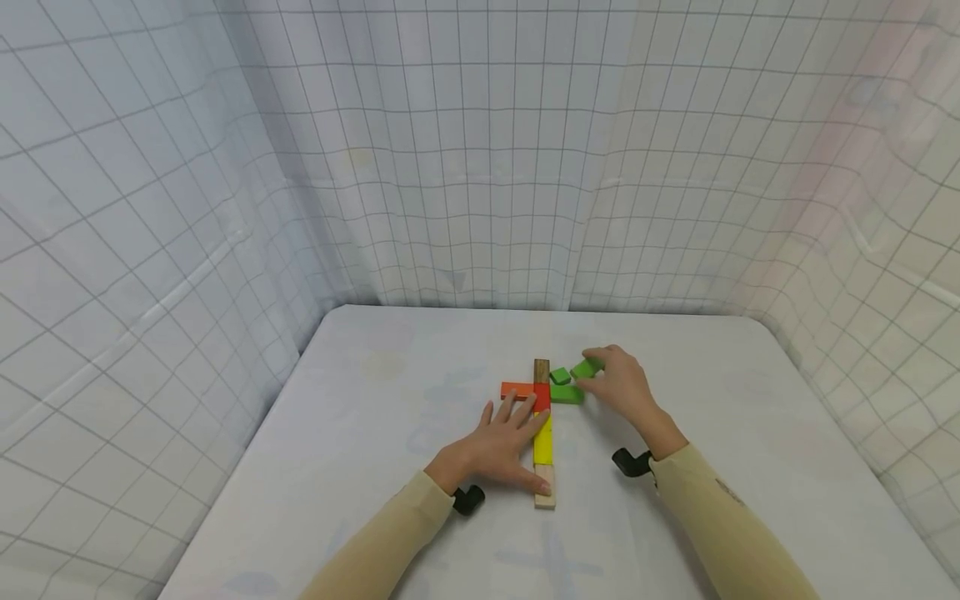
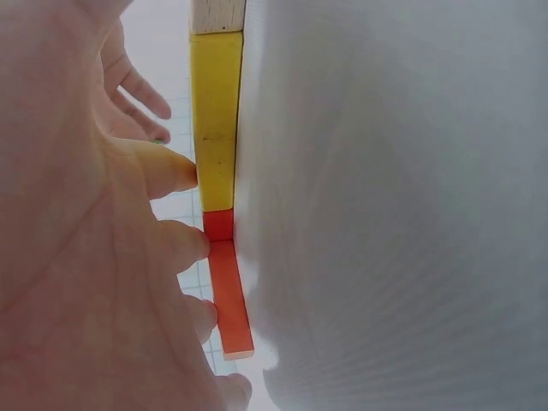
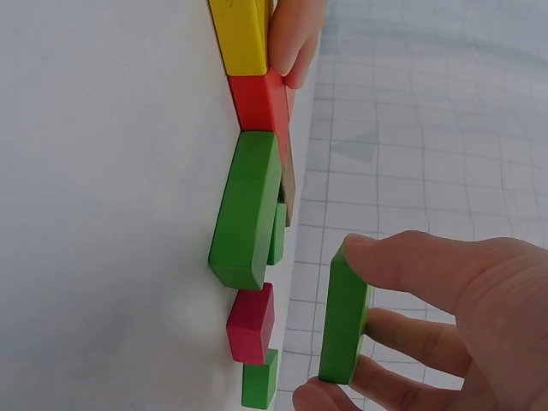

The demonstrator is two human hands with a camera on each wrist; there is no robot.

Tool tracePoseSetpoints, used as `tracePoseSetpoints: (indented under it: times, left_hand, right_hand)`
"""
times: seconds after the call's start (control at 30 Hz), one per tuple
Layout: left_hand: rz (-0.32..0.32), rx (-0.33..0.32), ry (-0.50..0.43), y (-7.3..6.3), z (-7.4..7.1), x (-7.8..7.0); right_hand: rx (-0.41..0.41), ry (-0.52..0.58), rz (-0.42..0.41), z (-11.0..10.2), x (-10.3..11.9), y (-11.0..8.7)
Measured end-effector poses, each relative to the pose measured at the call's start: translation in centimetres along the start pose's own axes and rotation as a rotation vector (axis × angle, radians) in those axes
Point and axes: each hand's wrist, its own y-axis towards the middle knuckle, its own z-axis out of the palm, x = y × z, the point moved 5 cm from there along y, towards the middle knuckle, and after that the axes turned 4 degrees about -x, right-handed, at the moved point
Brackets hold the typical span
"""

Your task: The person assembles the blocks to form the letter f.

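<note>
R hand [image 1: 621,385] pinches a green block [image 3: 342,324] btw thumb and fingers, lifted above the bench [image 1: 405,367]. L hand [image 1: 498,448] is w/ fingers extended and spread; its thumb lies on the plain wood block [image 1: 545,502], its fingertips are at the yellow block [image 1: 543,443], red block [image 1: 542,395] and orange block [image 1: 516,389]. These form approx. a cross: brown block [image 1: 542,370] at far end, plain wood at near end, orange on the L, long green block [image 1: 567,395] on the R. A small green block [image 1: 559,376] is on the far side of the long one. Farther R lie a crimson block [image 3: 250,325] and another green block [image 3: 259,385].
</note>
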Motion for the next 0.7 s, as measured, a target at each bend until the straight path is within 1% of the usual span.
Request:
tracePoseSetpoints:
  times: [0.2,0.5,0.7]
  left_hand:
    - [-0.003,0.005,-0.009,-0.1,0.1,0.0]
    - [-0.012,0.0,-0.034,0.0,0.0,-0.2]
    - [-0.031,0.003,-0.016,0.1,0.0,-0.1]
  right_hand:
    - [0.007,0.021,0.01,0.1,0.4,0.8]
    - [0.003,0.018,0.033,0.6,0.7,2.4]
    - [0.019,0.031,0.066,1.2,0.9,3.4]
